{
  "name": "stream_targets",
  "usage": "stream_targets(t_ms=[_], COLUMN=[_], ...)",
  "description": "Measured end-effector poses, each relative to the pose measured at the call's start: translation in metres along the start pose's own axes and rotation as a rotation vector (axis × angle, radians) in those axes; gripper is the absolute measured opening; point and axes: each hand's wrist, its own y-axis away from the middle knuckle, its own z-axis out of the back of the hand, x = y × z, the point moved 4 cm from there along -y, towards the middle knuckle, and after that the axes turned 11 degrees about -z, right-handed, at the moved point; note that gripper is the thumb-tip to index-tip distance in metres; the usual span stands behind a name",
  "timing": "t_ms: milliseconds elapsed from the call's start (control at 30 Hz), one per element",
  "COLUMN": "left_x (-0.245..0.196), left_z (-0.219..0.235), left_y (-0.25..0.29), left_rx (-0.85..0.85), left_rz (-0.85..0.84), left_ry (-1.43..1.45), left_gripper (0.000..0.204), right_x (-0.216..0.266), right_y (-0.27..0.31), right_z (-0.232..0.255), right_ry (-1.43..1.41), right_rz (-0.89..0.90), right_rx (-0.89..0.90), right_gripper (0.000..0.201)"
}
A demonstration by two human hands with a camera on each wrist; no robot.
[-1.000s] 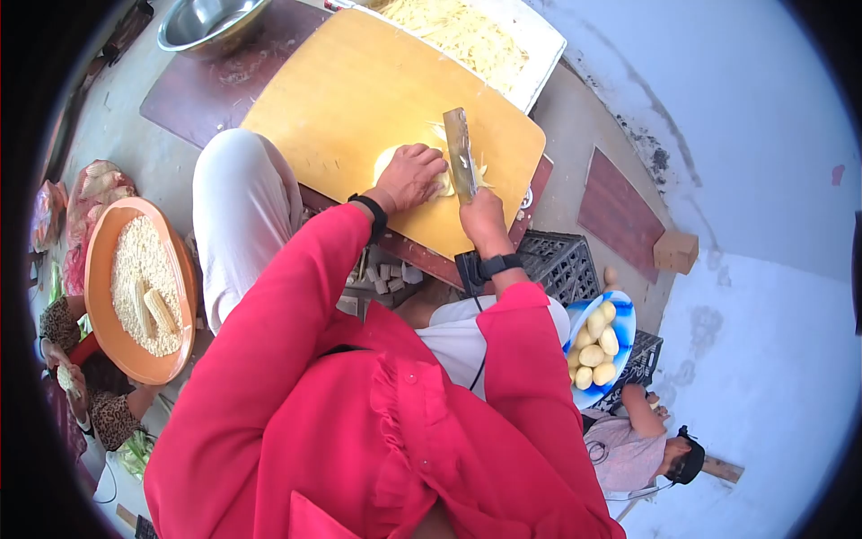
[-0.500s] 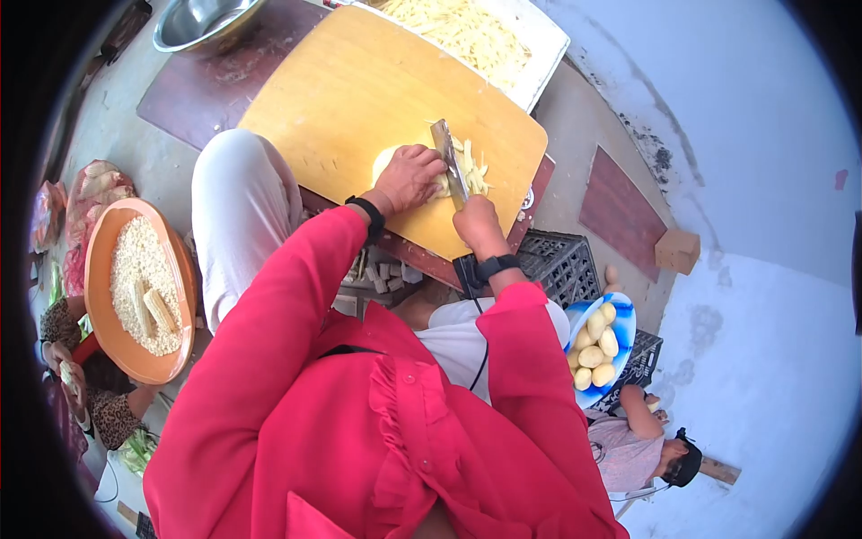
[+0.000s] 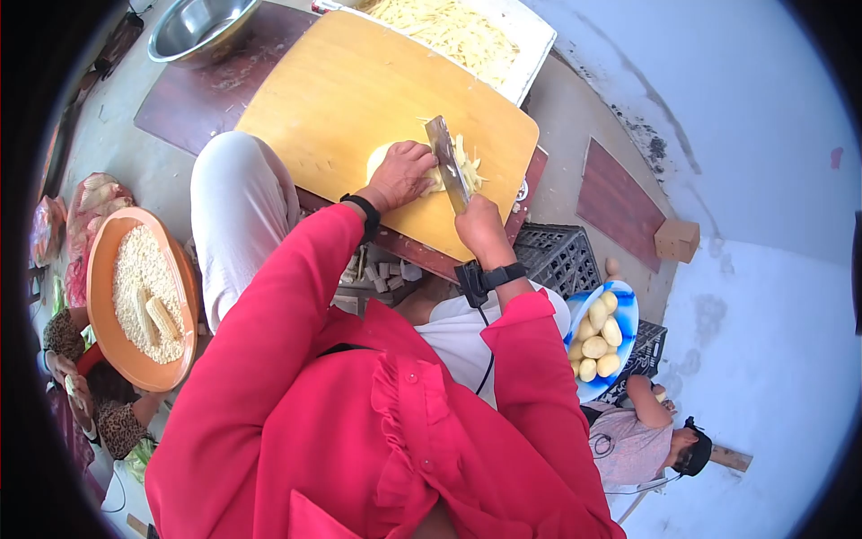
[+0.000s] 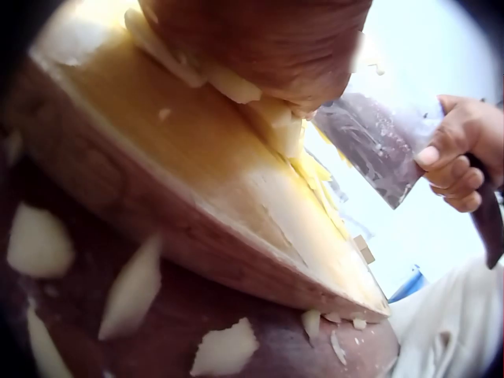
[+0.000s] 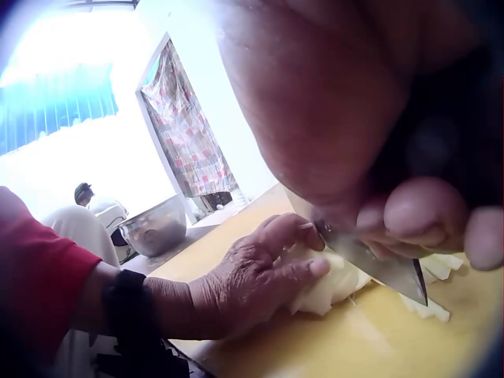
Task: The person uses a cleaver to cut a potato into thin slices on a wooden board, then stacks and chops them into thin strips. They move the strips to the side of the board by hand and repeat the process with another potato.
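Observation:
My left hand (image 3: 401, 175) holds sliced potato (image 5: 335, 283) down on the yellow cutting board (image 3: 359, 90), its fingers curled and its thumb at the near side in the right wrist view. My right hand (image 3: 480, 223) grips the dark handle of a cleaver (image 3: 446, 157). The wide blade stands right beside the left fingertips, at the cut end of the potato. Potato strips (image 3: 466, 164) lie just right of the blade. A pale piece of potato (image 3: 377, 160) shows at the far side of the left hand.
A white tray (image 3: 536, 54) of cut strips stands beyond the board, with a steel bowl (image 3: 202, 31) to its left. Peeled potatoes (image 3: 594, 334) fill a blue-and-white basin at right, near a black crate (image 3: 561, 256). Corn kernels fill an orange basin (image 3: 99, 296) at left; other people sit nearby.
The cleaver has shifted left from over the strips to beside my left fingertips, its blade tilting over. More strips show right of it. My left hand stays on the potato.

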Motion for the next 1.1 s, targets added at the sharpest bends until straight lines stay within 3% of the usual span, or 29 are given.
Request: stream_targets(t_ms=[200, 300, 467, 667, 833, 1100], left_x=[0.003, 0.002, 0.003, 0.007, 0.002, 0.004], left_z=[0.001, -0.001, 0.001, 0.0, 0.001, 0.0], left_y=[0.001, 0.0, 0.002, 0.0, 0.0, 0.001], left_rx=[-0.019, -0.025, 0.001, -0.052, -0.035, -0.057], left_rz=[-0.006, -0.012, 0.006, -0.006, 0.001, -0.004], left_ry=[0.015, 0.009, 0.01, -0.002, 0.029, 0.047], left_gripper=[0.037, 0.038, 0.039, 0.037, 0.037, 0.036], right_x=[0.0, 0.0, 0.018, 0.017, 0.005, -0.001], right_y=[-0.008, -0.019, -0.034, -0.034, 0.0, -0.006], right_z=[-0.001, -0.01, -0.031, -0.025, 0.0, -0.007], right_ry=[0.001, 0.008, 0.002, -0.104, -0.016, -0.032], right_rz=[-0.109, -0.145, -0.052, -0.039, -0.015, -0.097], right_rx=[0.211, 0.194, 0.041, -0.075, -0.022, 0.166], right_gripper=[0.026, 0.026, 0.025, 0.023, 0.022, 0.024])
